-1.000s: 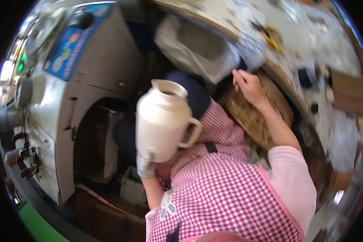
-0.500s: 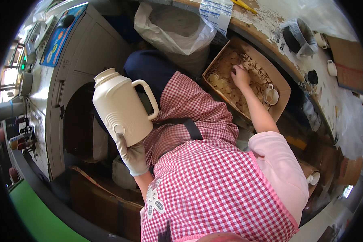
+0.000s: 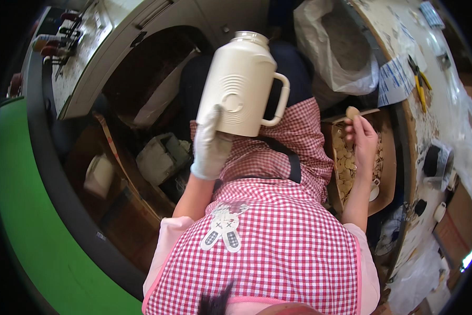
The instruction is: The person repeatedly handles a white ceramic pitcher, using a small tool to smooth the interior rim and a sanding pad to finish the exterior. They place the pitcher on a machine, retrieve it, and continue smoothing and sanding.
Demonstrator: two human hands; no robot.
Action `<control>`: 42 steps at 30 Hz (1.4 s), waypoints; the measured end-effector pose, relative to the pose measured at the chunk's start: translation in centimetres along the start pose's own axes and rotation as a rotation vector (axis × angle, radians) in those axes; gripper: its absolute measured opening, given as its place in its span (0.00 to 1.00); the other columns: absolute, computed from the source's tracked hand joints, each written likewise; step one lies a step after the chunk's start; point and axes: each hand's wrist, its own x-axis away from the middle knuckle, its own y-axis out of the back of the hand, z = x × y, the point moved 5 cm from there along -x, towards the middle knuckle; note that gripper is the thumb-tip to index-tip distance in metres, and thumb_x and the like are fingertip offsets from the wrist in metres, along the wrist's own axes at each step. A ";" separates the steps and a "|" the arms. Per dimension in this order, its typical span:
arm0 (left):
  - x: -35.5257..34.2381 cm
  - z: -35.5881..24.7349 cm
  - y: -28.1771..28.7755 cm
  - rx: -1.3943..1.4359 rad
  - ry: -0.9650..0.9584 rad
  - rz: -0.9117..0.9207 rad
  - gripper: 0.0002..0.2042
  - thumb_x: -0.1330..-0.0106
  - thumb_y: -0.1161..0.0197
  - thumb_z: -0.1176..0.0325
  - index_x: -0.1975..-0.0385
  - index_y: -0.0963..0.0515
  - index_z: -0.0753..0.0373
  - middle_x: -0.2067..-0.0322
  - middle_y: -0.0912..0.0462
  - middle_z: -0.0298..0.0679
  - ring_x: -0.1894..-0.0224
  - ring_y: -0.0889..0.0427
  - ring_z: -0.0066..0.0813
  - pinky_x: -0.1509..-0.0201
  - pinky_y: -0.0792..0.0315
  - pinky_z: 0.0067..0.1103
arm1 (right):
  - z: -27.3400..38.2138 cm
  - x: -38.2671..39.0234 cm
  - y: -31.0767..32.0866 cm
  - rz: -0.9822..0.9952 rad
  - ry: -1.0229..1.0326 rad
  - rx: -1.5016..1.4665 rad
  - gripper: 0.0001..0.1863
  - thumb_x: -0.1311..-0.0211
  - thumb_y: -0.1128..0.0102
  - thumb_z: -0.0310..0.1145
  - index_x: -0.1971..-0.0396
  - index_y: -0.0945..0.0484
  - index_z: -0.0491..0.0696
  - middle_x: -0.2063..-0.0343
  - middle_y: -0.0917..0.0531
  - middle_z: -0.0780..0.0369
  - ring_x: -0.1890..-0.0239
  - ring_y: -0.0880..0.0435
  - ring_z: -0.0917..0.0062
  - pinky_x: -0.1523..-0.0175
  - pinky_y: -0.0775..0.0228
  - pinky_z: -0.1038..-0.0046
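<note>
My left hand (image 3: 212, 144), in a white glove, grips the lower side of a cream jug (image 3: 238, 84), which has a handle on its right, concentric ridges and a moulded circle. My right hand (image 3: 363, 135), bare, pinches a small round tan disc (image 3: 352, 112) between thumb and fingertips, above a cardboard box (image 3: 386, 157) at my right. Many similar discs (image 3: 345, 160) lie in that box, along with a white cup (image 3: 374, 192), partly hidden by my forearm. The jug is over my lap, on the checked apron.
A bench (image 3: 419, 131) along the right carries yellow pliers (image 3: 419, 86), a plastic-lined container (image 3: 439, 165) and cardboard (image 3: 453, 220). A white sack (image 3: 354, 73) stands beyond the box. A white cabinet (image 3: 199, 21) is ahead and left, a green surface (image 3: 23, 199) at far left, a pale block (image 3: 157, 157) below.
The view has swung, shifting the surroundings. My right hand was down among the discs and now holds one raised. My left hand has brought the jug more centrally over my lap.
</note>
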 end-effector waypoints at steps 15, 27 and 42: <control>0.0 0.9 0.4 -0.200 -0.020 -0.013 0.20 0.24 0.38 0.66 0.35 0.29 0.61 0.43 0.20 0.39 0.43 0.18 0.29 0.38 0.23 0.27 | 8.9 4.0 -22.9 0.678 -0.090 0.105 0.11 0.33 0.29 0.38 0.63 0.14 0.44 0.72 0.14 0.67 0.75 0.20 0.89 0.72 0.29 0.87; -0.2 0.7 -0.5 -0.344 -0.133 -0.077 0.18 0.27 0.34 0.71 0.40 0.25 0.66 0.47 0.17 0.40 0.48 0.17 0.28 0.43 0.24 0.23 | 8.3 4.0 -22.1 0.642 -0.217 0.129 0.15 0.30 0.33 0.40 0.72 0.16 0.45 0.78 0.16 0.68 0.76 0.19 0.89 0.73 0.30 0.87; -0.9 -1.8 1.6 -0.381 -0.271 -0.125 0.14 0.27 0.36 0.73 0.45 0.21 0.70 0.51 0.15 0.40 0.51 0.17 0.24 0.45 0.24 0.22 | 8.3 1.8 -25.5 0.287 0.595 0.610 0.38 0.62 0.13 0.57 0.70 0.33 0.46 0.68 0.37 0.65 0.63 0.35 0.73 0.53 0.32 0.73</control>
